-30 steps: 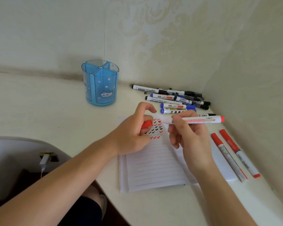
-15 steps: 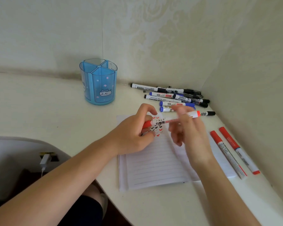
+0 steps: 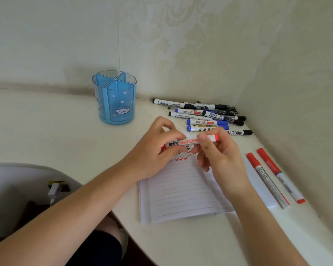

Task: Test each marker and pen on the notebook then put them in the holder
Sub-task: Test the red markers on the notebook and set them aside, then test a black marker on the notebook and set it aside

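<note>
Centre of frame: a red whiteboard marker (image 3: 190,141) is held level above the notebook (image 3: 181,194) (ticks at its top). The left hand (image 3: 158,148) pinches its left end and the right hand (image 3: 219,156) grips its right. The blue holder (image 3: 114,98) stands upper left on the counter (image 3: 46,131).

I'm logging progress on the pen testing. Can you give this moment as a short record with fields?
Held item: red whiteboard marker, roughly level above the notebook
Left hand: grips its left end
Right hand: pinches its right end
Notebook marks: red and black ticks near the top
Holder: blue, no pens visible inside
Waiting: pile of markers and pens by the wall; two red markers at the notebook's right edge
</note>
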